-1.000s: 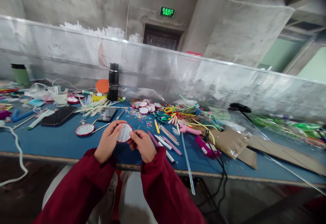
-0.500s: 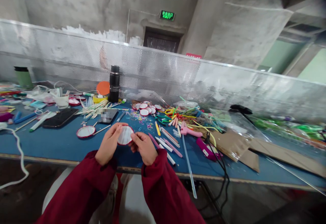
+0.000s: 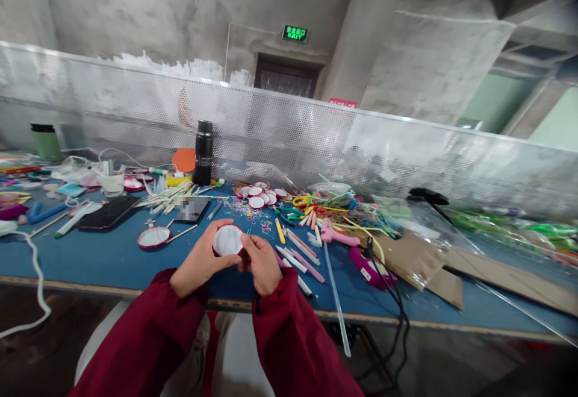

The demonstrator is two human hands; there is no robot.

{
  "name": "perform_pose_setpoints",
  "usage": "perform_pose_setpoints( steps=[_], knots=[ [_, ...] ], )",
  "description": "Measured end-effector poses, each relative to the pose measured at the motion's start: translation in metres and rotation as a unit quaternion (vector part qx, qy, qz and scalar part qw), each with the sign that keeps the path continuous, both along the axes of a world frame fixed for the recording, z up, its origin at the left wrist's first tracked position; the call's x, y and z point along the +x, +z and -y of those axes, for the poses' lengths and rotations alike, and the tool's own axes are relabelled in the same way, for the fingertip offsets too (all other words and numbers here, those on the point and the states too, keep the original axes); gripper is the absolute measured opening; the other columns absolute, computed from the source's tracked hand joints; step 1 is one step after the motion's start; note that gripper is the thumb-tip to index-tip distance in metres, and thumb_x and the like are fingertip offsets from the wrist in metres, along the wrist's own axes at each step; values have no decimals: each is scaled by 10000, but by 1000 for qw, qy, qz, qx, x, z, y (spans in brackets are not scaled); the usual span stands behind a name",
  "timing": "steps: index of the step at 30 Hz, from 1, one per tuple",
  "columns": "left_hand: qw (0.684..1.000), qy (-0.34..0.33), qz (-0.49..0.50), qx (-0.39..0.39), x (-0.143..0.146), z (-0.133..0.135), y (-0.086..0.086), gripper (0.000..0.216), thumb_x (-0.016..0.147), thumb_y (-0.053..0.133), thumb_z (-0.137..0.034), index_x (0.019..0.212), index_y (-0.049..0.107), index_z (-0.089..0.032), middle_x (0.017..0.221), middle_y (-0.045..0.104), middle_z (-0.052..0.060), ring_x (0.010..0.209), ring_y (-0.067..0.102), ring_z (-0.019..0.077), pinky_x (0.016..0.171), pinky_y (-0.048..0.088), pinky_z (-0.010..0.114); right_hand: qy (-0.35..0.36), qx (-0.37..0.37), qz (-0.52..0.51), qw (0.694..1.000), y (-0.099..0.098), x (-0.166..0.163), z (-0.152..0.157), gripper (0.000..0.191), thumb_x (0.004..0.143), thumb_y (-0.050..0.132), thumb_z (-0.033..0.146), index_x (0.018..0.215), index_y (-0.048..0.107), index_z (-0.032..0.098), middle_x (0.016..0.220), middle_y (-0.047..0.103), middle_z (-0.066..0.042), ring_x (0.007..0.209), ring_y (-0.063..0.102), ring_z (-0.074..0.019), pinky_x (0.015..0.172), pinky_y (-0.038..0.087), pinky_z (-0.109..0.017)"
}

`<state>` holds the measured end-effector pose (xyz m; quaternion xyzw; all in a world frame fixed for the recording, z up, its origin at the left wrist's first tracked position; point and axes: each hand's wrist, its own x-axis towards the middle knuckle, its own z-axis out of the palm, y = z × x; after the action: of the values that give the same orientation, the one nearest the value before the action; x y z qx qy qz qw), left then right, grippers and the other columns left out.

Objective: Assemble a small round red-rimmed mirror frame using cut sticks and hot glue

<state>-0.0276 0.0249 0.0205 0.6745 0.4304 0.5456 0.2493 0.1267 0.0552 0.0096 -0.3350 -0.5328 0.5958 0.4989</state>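
Note:
Both my hands hold a small round white disc with a red rim (image 3: 227,240) just above the near edge of the blue table (image 3: 108,258). My left hand (image 3: 198,261) curls round the disc's left and lower side. My right hand (image 3: 261,261) pinches its right edge with thumb and fingers. Both sleeves are dark red. A similar red-rimmed disc on a stick (image 3: 153,237) lies flat on the table to the left of my hands.
Coloured sticks and pens (image 3: 295,252) lie right of my hands, beside a pink glue gun (image 3: 336,235) and a black cable (image 3: 392,300). A black flask (image 3: 203,153), a phone (image 3: 108,212), more discs (image 3: 259,195) and cardboard (image 3: 419,252) crowd the table. A perforated metal screen stands behind.
My hands have turned the disc more upright and drawn closer together, with the right fingers now pinching its rim. The view has tilted slightly.

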Motion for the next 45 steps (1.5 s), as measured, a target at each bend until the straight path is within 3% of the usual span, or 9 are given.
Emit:
perform_pose_setpoints(
  steps=[18,31,45],
  knots=[
    [998,31,-52,22,2,0,0,564,715,662,-223,1252,499,-173,1284,575,121,1175,571,266,1056,425,432,5,-3,0,1000,2,0,0,504,720,694,678,675,556,196,513,568,45,405,480,-84,422,377,-212],
    [999,11,-40,25,-2,2,-1,697,737,767,-374,1331,449,-196,1351,535,120,1210,551,274,1061,426,415,-12,7,-13,1000,1,-1,1,502,745,680,674,667,532,201,490,536,62,405,452,-76,430,377,-218],
    [997,27,-61,35,-1,0,-1,744,717,789,-366,1360,450,-207,1369,538,112,1222,551,273,1068,424,418,-6,31,-11,999,-2,-1,-1,479,789,646,658,662,523,213,480,535,54,415,457,-94,428,342,-236]
  ],
)
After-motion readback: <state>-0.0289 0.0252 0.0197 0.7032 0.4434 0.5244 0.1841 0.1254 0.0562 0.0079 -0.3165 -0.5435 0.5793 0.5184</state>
